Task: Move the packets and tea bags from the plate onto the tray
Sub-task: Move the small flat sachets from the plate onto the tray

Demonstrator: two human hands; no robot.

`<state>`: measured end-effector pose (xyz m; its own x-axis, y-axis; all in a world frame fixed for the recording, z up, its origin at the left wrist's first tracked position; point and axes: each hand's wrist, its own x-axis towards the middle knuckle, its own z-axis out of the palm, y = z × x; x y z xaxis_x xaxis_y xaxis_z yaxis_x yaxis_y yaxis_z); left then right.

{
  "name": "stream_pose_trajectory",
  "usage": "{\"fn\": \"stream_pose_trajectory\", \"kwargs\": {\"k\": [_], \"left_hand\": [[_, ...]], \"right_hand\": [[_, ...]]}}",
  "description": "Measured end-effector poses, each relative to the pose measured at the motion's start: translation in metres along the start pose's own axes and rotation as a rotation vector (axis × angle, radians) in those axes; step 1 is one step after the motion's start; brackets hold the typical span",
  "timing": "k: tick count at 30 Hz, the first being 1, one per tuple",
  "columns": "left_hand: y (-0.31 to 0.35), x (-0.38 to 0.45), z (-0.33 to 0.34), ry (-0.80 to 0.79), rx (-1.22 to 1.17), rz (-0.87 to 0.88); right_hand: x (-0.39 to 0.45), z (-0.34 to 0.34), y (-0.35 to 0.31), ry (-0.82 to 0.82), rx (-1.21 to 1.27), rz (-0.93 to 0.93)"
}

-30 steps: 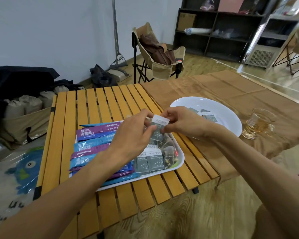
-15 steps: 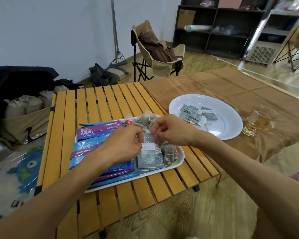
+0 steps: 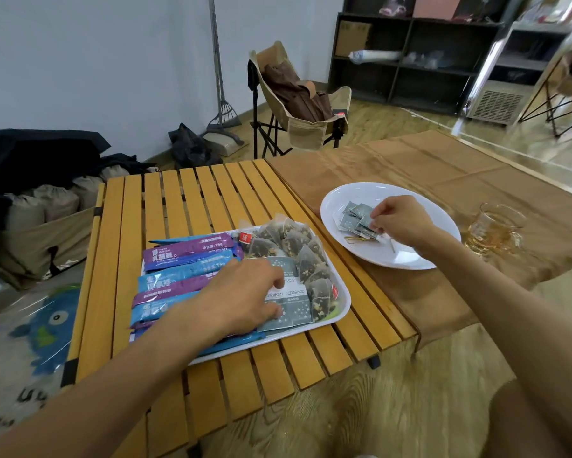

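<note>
- Head view: the right hand [image 3: 401,221] has left the tray [image 3: 342,292] and now reaches over the plate [image 3: 410,259], which sits on the brown cloth [image 3: 443,180] by the table's right edge. Its fingertips pinch one of the grey packets [image 3: 352,221] still heaped on the plate's left half.
- The left hand [image 3: 245,292] has stayed on the tray and now presses flat, fingers spread, on the grey packets laid at the tray's near right; it grasps nothing that I can see.
- The packet both hands held half a second ago now lies on the tray, so that transfer looks done.
- The tray sits at the table's near edge, with blue and purple sachets [image 3: 185,262] on its left half and tea bags [image 3: 291,242] along its far right side.
- A small pile of packets remains on the plate, so I judge several trips are still to come.
- A glass [image 3: 494,226] stands just right of the plate, near the reaching arm.
</note>
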<state>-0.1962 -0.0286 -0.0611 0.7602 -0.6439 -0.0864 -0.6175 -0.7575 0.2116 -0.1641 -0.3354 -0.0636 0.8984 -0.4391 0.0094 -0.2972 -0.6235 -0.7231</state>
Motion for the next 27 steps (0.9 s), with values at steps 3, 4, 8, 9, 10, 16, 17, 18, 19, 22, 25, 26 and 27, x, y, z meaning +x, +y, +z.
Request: {"fn": "stream_pose_trajectory", "kwargs": {"k": [3, 4, 8, 9, 10, 16, 17, 18, 19, 22, 25, 26, 27], "left_hand": [[0.001, 0.0, 0.004, -0.019, 0.038, 0.011], [0.002, 0.0, 0.005, -0.017, 0.054, 0.014], [0.001, -0.001, 0.005, -0.005, 0.092, 0.008], [0.0, -0.001, 0.005, -0.002, 0.096, 0.002], [0.0, -0.001, 0.006, 0.003, 0.099, 0.0], [0.0, 0.0, 0.007, 0.005, 0.124, 0.012], [0.0, 0.001, 0.008, 0.001, 0.131, 0.013], [0.0, 0.001, 0.008, -0.003, 0.134, 0.012], [-0.001, 0.001, 0.008, -0.007, 0.137, 0.01], [-0.002, 0.001, 0.009, -0.022, 0.138, 0.006], [-0.003, 0.0, 0.009, -0.017, 0.137, 0.011], [-0.003, 0.0, 0.009, -0.011, 0.134, 0.013], [-0.003, 0.0, 0.009, -0.007, 0.128, 0.014]], "right_hand": [[0.008, -0.004, 0.019, 0.044, -0.023, 0.059], [0.01, -0.005, 0.023, 0.053, -0.039, 0.065], [0.016, -0.006, 0.034, 0.073, -0.04, 0.089], [0.017, -0.006, 0.035, 0.084, -0.039, 0.093], [0.018, -0.006, 0.038, 0.099, -0.042, 0.095], [0.023, -0.003, 0.045, 0.107, -0.143, 0.073], [0.023, -0.003, 0.045, 0.092, -0.16, 0.07], [0.025, -0.002, 0.044, 0.075, -0.186, 0.07], [0.025, -0.002, 0.043, 0.052, -0.225, 0.079], [0.026, 0.003, 0.04, -0.034, -0.35, 0.114], [0.029, 0.005, 0.039, -0.08, -0.364, 0.13], [0.029, 0.004, 0.039, -0.089, -0.348, 0.135], [0.029, 0.003, 0.038, -0.099, -0.324, 0.138]]}}
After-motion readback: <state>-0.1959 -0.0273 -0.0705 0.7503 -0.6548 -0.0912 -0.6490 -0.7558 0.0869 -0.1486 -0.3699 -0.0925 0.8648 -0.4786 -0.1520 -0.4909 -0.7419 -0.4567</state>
